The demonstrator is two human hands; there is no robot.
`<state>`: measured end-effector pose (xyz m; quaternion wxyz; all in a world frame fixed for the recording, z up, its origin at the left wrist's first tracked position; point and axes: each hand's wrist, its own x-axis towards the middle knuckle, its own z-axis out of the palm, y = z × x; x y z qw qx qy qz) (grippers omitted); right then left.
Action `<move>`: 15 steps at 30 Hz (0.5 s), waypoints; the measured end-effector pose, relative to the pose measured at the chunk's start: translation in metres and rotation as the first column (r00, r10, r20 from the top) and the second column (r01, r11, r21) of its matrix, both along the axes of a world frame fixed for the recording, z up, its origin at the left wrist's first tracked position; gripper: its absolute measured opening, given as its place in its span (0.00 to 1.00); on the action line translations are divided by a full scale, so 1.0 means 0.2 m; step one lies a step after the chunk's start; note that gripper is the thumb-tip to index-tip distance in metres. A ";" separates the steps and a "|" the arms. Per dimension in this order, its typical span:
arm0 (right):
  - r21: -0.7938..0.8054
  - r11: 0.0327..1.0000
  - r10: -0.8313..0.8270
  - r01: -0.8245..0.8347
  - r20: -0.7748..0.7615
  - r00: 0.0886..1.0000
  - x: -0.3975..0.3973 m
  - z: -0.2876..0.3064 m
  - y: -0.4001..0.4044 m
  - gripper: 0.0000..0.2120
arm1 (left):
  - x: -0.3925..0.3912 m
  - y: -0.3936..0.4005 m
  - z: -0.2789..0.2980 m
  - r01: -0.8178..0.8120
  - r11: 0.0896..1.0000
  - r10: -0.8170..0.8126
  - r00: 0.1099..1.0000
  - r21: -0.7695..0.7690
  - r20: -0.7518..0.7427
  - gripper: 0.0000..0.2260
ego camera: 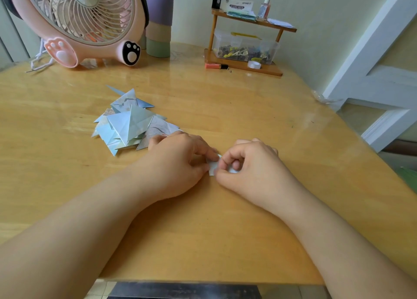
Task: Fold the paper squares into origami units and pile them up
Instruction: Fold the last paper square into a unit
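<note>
A small piece of folded pale paper [213, 166] is pinched between the two hands at the middle of the wooden table [225, 231]. The left hand [178, 163] is laid palm-down, its fingertips closed on the left edge of the paper. The right hand [248, 163] is curled beside it, its thumb and forefinger closed on the right part of the same piece, so that the hands are brought together with only a sliver of paper shown between them. Most of the piece is hidden by the fingers, and its fold cannot be made out.

A pile of folded origami units [128, 125], pale blue and white triangles with printed patterns, is heaped on the table just beyond and to the left of the left hand; the nearest triangle is touched or nearly touched by the knuckles, which of the two cannot be told.

At the far left edge a pink desk fan [83, 17] with paw-shaped feet is stood, and a purple, tan and green bottle [159, 21] is set just beside it. At the far right a small wooden shelf [243, 50] is placed, on which a clear plastic box [244, 47] of small items, a roll of tape [254, 64] and a nail-polish bottle [265, 5] are kept.
</note>
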<state>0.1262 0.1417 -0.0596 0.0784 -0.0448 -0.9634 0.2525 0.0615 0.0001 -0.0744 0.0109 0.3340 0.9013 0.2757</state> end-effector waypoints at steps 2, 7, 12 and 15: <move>0.009 1.000 0.017 -0.017 -0.006 1.000 0.00 0.00 -0.02 0.09 | 0.00 0.00 0.01 -0.048 0.998 0.047 0.999 0.029 0.027 0.13; -0.016 1.000 0.017 -0.018 -0.021 1.000 0.00 -0.01 -0.01 0.11 | 0.01 0.00 0.00 -0.059 0.996 0.056 0.998 0.064 0.036 0.09; -0.048 0.998 -0.051 0.051 0.010 0.999 0.02 0.00 0.04 0.11 | 0.01 0.00 -0.01 -0.032 0.996 0.030 0.999 0.078 0.031 0.05; -0.085 0.989 -0.118 0.119 0.027 0.993 0.04 0.00 0.10 0.09 | 0.02 0.00 -0.01 -0.029 0.997 0.027 0.999 0.066 0.025 0.06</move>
